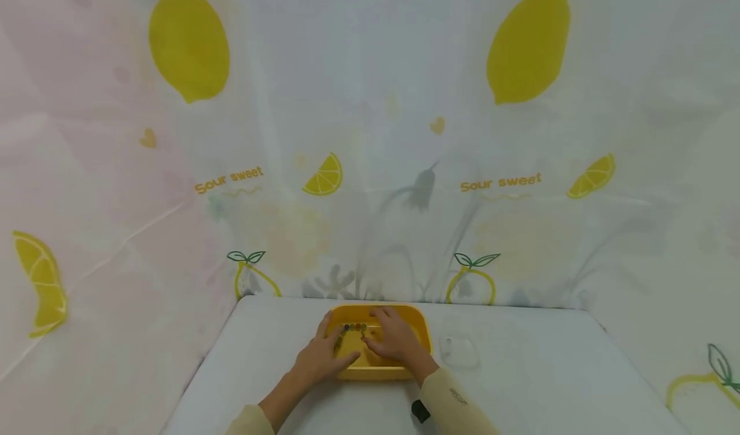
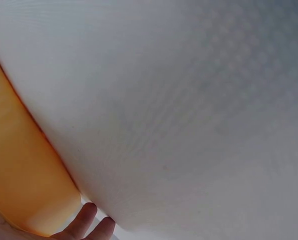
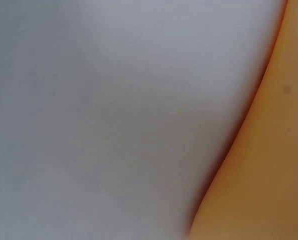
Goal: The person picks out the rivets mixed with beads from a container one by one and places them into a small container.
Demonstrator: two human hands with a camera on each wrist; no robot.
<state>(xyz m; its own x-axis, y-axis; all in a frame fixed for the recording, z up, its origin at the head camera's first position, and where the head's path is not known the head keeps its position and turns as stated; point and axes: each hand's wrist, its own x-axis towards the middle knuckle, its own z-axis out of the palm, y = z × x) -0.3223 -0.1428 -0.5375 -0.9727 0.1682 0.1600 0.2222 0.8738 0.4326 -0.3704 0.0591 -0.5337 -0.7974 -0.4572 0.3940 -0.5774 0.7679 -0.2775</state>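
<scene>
A yellow tray [image 1: 381,374] stands on the white table, and its outer wall [image 2: 26,165] also fills the left side of the left wrist view. Inside it, small coloured marbles [image 1: 352,327] form a row along the back, with more running down both sides. My left hand [image 1: 321,358] lies over the tray's left side, fingers spread and thumb reaching inward. Two of its fingertips [image 2: 86,212] show beyond the wall. My right hand [image 1: 399,340] reaches in from the right, fingers spread, its thumb close to the marbles at the row's right end. The right wrist view shows only table and tray wall [image 3: 269,165].
A clear, see-through item [image 1: 460,351] lies on the table just right of the tray. Something small and black [image 1: 420,411] is beside the right sleeve. Behind the table [image 1: 520,371] hangs a lemon-printed curtain [image 1: 370,133].
</scene>
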